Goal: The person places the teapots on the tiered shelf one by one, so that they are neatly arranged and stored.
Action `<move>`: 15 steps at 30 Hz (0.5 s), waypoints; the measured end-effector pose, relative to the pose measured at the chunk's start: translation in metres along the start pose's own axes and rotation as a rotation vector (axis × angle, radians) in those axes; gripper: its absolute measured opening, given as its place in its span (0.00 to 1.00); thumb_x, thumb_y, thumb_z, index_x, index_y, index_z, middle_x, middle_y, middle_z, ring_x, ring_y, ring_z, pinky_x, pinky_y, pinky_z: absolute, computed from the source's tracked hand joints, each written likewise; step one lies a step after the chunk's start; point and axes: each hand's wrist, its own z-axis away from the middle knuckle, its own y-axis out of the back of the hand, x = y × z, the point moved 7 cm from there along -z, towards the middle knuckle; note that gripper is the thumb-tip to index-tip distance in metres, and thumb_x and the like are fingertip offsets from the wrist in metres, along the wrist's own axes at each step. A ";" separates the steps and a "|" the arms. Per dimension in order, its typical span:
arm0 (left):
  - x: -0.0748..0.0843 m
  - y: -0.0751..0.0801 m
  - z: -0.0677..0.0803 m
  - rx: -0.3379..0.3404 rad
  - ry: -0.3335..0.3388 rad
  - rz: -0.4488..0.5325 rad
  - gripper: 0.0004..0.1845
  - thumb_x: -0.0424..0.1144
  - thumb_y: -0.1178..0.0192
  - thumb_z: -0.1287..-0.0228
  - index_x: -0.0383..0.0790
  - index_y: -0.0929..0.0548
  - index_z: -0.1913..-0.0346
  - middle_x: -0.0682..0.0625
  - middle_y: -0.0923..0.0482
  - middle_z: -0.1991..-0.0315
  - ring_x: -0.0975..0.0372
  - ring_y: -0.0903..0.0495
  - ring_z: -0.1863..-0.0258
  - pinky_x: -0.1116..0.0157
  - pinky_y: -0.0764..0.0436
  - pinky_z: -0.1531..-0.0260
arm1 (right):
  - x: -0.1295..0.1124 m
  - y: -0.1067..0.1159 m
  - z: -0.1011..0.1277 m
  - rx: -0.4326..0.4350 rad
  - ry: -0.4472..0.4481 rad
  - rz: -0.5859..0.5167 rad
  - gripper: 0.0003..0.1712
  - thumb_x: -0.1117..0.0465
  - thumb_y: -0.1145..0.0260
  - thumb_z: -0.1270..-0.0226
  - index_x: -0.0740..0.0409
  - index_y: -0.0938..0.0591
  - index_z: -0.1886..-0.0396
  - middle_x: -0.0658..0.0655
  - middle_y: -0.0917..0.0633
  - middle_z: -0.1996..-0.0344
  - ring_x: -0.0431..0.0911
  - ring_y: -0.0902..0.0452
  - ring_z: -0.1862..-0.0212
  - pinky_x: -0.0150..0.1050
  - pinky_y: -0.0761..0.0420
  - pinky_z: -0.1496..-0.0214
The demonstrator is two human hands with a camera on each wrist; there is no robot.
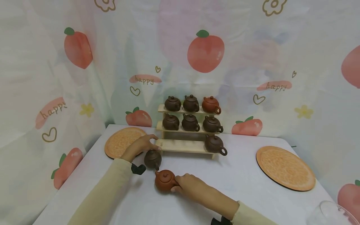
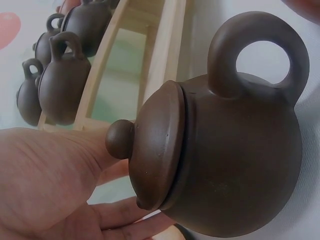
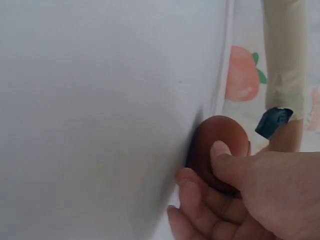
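My right hand pinches the handle of a reddish-brown teapot, low over the white table. In the right wrist view the thumb lies on this teapot, with fingers bent beneath. My left hand holds the left end of a tiered wooden display rack at its lowest step, thumb in front and fingers behind. A dark brown teapot stands just below that hand, its spout close to the reddish one. The left wrist view shows this dark teapot large, hiding the left fingertips.
Several dark teapots and one red teapot sit on the upper steps. Another dark teapot is on the lowest step's right end. Round mats lie left and right. A clear glass vessel stands at front right.
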 end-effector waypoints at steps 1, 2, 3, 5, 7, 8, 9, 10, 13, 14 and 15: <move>0.000 0.000 0.000 -0.002 -0.002 0.001 0.33 0.51 0.25 0.34 0.43 0.21 0.31 0.33 0.27 0.28 0.41 0.27 0.29 0.43 0.28 0.32 | 0.001 -0.001 0.001 0.009 0.013 -0.011 0.17 0.50 0.31 0.26 0.53 0.24 0.71 0.43 0.31 0.80 0.37 0.35 0.74 0.34 0.30 0.71; 0.000 -0.001 0.000 -0.002 -0.003 0.003 0.33 0.51 0.26 0.34 0.43 0.21 0.30 0.33 0.27 0.28 0.41 0.28 0.29 0.43 0.29 0.31 | 0.001 -0.001 0.001 0.021 0.024 -0.019 0.17 0.50 0.31 0.26 0.52 0.24 0.71 0.42 0.31 0.80 0.36 0.35 0.74 0.34 0.30 0.71; 0.000 -0.001 0.000 -0.004 -0.006 0.005 0.33 0.51 0.26 0.34 0.42 0.21 0.30 0.33 0.27 0.28 0.41 0.28 0.28 0.43 0.29 0.31 | 0.002 -0.002 0.002 0.030 0.032 -0.024 0.17 0.51 0.31 0.25 0.52 0.24 0.72 0.42 0.32 0.81 0.36 0.35 0.74 0.33 0.30 0.71; 0.001 -0.001 0.001 -0.005 -0.012 0.004 0.33 0.51 0.26 0.34 0.42 0.21 0.30 0.33 0.27 0.28 0.40 0.28 0.28 0.42 0.29 0.31 | 0.005 -0.002 0.004 0.049 0.040 -0.033 0.17 0.52 0.31 0.25 0.51 0.25 0.73 0.41 0.32 0.81 0.35 0.36 0.75 0.33 0.30 0.71; 0.001 -0.001 0.001 -0.002 -0.015 0.002 0.34 0.51 0.26 0.34 0.42 0.21 0.30 0.33 0.27 0.28 0.40 0.29 0.28 0.42 0.30 0.30 | 0.009 -0.002 0.007 0.060 0.039 -0.051 0.17 0.52 0.31 0.25 0.50 0.25 0.73 0.41 0.33 0.81 0.35 0.36 0.75 0.32 0.30 0.71; 0.000 -0.001 0.001 0.000 -0.013 0.005 0.34 0.51 0.25 0.35 0.42 0.21 0.30 0.33 0.27 0.28 0.40 0.28 0.28 0.42 0.30 0.30 | 0.011 -0.002 0.008 0.065 0.036 -0.055 0.17 0.52 0.31 0.24 0.50 0.25 0.73 0.41 0.33 0.81 0.35 0.36 0.75 0.32 0.30 0.71; 0.000 0.000 0.001 0.001 -0.011 0.006 0.34 0.51 0.25 0.35 0.42 0.21 0.30 0.33 0.27 0.28 0.40 0.28 0.28 0.43 0.30 0.30 | 0.013 -0.002 0.009 0.069 0.031 -0.061 0.16 0.53 0.31 0.24 0.50 0.25 0.72 0.41 0.32 0.80 0.35 0.36 0.75 0.32 0.30 0.71; 0.000 0.000 0.001 0.004 -0.009 0.008 0.34 0.51 0.25 0.35 0.43 0.21 0.30 0.33 0.27 0.28 0.41 0.28 0.28 0.43 0.30 0.30 | 0.015 -0.002 0.010 0.075 0.029 -0.069 0.16 0.53 0.31 0.24 0.50 0.24 0.72 0.41 0.32 0.80 0.35 0.35 0.74 0.32 0.30 0.71; 0.000 0.001 0.001 0.005 0.001 0.023 0.34 0.51 0.25 0.35 0.43 0.21 0.30 0.33 0.27 0.28 0.41 0.27 0.29 0.43 0.29 0.31 | 0.021 0.000 0.013 0.088 0.019 -0.084 0.15 0.53 0.31 0.24 0.50 0.23 0.71 0.41 0.30 0.80 0.35 0.35 0.74 0.32 0.30 0.70; 0.000 0.001 0.001 0.006 0.002 0.020 0.34 0.51 0.25 0.35 0.43 0.21 0.30 0.33 0.26 0.29 0.42 0.27 0.30 0.44 0.29 0.32 | 0.022 0.000 0.014 0.093 0.019 -0.088 0.14 0.53 0.31 0.24 0.50 0.23 0.71 0.41 0.30 0.80 0.35 0.34 0.74 0.33 0.30 0.70; 0.000 0.001 0.001 0.007 0.003 0.022 0.34 0.51 0.25 0.35 0.43 0.21 0.30 0.33 0.26 0.29 0.42 0.27 0.30 0.44 0.28 0.32 | 0.024 0.001 0.015 0.096 0.018 -0.094 0.14 0.53 0.31 0.24 0.50 0.22 0.70 0.41 0.29 0.79 0.35 0.34 0.74 0.33 0.29 0.70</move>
